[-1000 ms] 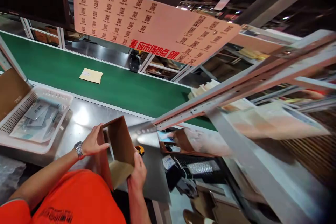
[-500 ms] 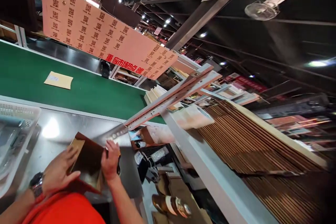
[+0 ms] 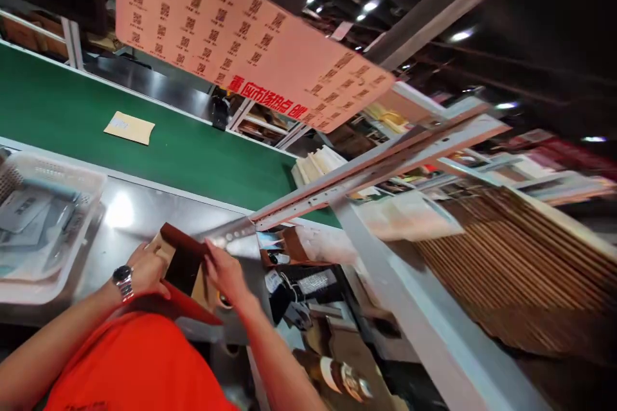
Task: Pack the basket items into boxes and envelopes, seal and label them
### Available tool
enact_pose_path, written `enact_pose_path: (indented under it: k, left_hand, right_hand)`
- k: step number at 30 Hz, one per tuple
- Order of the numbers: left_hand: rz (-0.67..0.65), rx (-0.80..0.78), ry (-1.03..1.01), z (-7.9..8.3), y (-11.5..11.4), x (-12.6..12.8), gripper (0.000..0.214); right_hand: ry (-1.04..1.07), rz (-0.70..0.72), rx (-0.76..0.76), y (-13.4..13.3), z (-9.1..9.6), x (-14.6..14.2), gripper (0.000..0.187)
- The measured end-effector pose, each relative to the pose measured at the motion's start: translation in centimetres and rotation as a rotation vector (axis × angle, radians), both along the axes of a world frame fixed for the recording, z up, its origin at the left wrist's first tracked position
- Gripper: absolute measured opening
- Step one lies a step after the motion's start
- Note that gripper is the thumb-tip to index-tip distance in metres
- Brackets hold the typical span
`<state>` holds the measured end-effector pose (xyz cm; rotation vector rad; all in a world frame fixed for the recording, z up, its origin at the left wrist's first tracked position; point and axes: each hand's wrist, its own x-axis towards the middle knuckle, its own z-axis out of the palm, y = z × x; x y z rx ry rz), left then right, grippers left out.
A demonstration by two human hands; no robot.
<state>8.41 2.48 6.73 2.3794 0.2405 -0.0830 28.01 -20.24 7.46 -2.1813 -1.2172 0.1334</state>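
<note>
An open cardboard box (image 3: 186, 261) stands in front of my body over the metal worktop (image 3: 120, 241), its dark inside facing up and its near flap folded out toward my red shirt. My left hand (image 3: 148, 271), with a watch on its wrist, grips the box's left side. On the opposite side my right hand (image 3: 225, 275) closes round the right wall and far corner. Some of its fingers are hidden behind the cardboard. Just below the right hand shows part of a small round item, too covered to name.
At left is a white plastic basket (image 3: 80, 250) with grey packets. Beyond runs a green belt (image 3: 202, 160) bearing a yellow envelope (image 3: 129, 128). A metal post (image 3: 385, 282) rises at right, beside stacked flat cardboard (image 3: 520, 270). A bottle-like item (image 3: 332, 374) lies lower right.
The view has shifted, so surroundings sit further right and more of the basket shows. My left hand has tightened round the box's side, and my right hand has tilted against its far corner.
</note>
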Motion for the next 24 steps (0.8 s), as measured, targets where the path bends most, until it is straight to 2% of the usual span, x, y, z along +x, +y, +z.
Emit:
enact_pose_path:
  k: [3,6,8,10,12,14,16,21,22,24]
  left_hand:
    - [0.075,-0.06,-0.013,0.2,0.1,0.2,0.053]
    - [0.158,-0.062,-0.003,0.1,-0.1,0.7,0.056]
    - [0.286,-0.002,0.016,-0.4,-0.7,1.0,0.066]
    - [0.455,0.032,0.01,-1.1,-1.6,1.1,0.088]
    - [0.591,-0.011,0.0,-1.9,-2.2,0.8,0.111]
    - [0.672,-0.103,-0.001,-2.5,-2.4,0.4,0.122]
    - [0.691,-0.214,0.036,-2.7,-2.0,0.1,0.112]
    - [0.634,-0.36,0.134,-2.5,-0.5,-0.3,0.064]
    - [0.63,-0.363,0.139,-2.5,-0.3,-0.3,0.058]
    - [0.626,-0.37,0.14,-2.6,0.0,-0.3,0.054]
  right_hand:
    - [0.173,-0.129,-0.064,-1.0,1.3,1.8,0.04]
    - [0.249,-0.147,-0.028,-1.9,0.8,1.5,0.037]
    - [0.29,-0.078,-0.012,-2.7,-0.4,0.3,0.042]
    - [0.312,0.018,-0.005,-3.6,-2.1,-1.2,0.047]
    - [0.285,0.083,0.028,-4.4,-4.0,-2.7,0.047]
    - [0.224,0.087,0.093,-4.9,-5.8,-3.9,0.045]
    - [0.177,0.072,0.14,-5.2,-7.2,-4.7,0.044]
    - [0.196,0.039,0.184,-5.8,-9.3,-4.9,0.05]
    - [0.215,-0.028,0.219,-6.2,-9.8,-4.6,0.053]
    - [0.247,-0.266,0.292,-7.1,-11.1,-3.8,0.062]
